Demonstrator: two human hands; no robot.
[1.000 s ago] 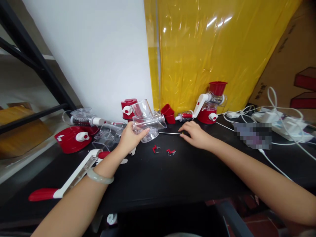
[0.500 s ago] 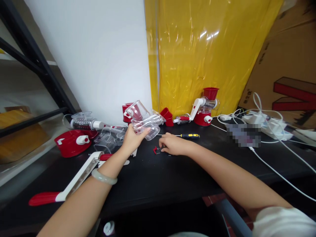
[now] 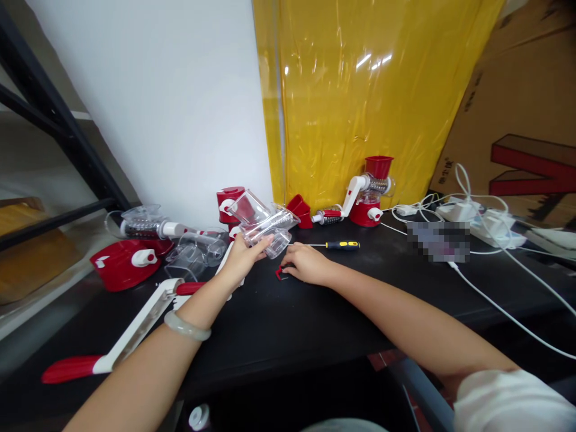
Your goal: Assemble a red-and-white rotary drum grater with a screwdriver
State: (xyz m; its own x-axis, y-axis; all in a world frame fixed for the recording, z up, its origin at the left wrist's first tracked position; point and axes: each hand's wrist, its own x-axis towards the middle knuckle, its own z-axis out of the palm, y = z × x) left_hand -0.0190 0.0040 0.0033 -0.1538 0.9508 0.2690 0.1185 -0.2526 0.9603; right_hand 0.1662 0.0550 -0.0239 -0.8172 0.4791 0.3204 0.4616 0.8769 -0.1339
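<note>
My left hand [image 3: 245,255] grips a clear plastic housing [image 3: 263,225] by its lower edge, tilted above the black table. To the right, my right hand [image 3: 306,264] rests low on the tabletop with its fingers drawn together beside a small red part [image 3: 279,273]. Whatever those fingertips pinch is too small to make out. A thin metal piece lies close to the red part. Just behind my right hand is a screwdriver [image 3: 342,245] with a black and yellow handle.
An assembled red grater [image 3: 366,213] stands at the back right, near white cables and a power strip [image 3: 499,231]. At left lie a red base [image 3: 123,264], clear parts [image 3: 193,255] and a long white crank with a red handle [image 3: 72,368].
My right hand has shifted slightly left, closer to the small red part, covering some of the small pieces. My left hand still holds the clear housing. The view has turned slightly.
</note>
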